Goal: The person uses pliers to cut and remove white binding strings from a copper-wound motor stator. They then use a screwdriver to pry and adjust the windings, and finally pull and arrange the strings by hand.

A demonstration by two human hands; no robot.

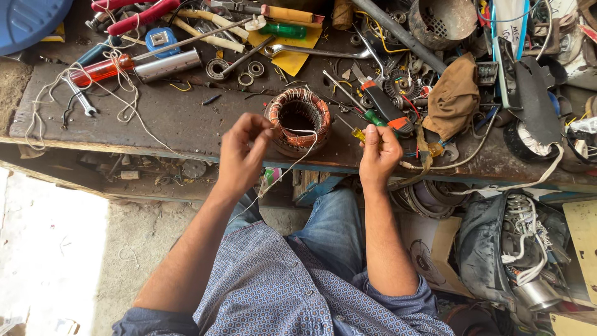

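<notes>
**String at the stator, tabletop crowded**

Your left hand was pinched shut on a white string that ran up to the stator, a ring of copper windings standing on the tabletop near its front edge, between your hands. Your right hand was closed round a yellow-handled screwdriver, its tip toward the stator.

Risks, as a judgement: the string hung slack toward your lap, so it could have snagged on the tabletop's edge or your sleeve. A hard pull might have dragged the stator off the front edge, since it sat close to it. The screwdriver tip, so near the windings, could have scratched their coating if your hand slipped.

The tabletop was dark, stained and worn, littered with a red-handled screwdriver, a spanner, washers, a brown rag and loose cord. Below lay a dusty concrete floor in bright daylight at the left, and boxes of parts at the right.
</notes>
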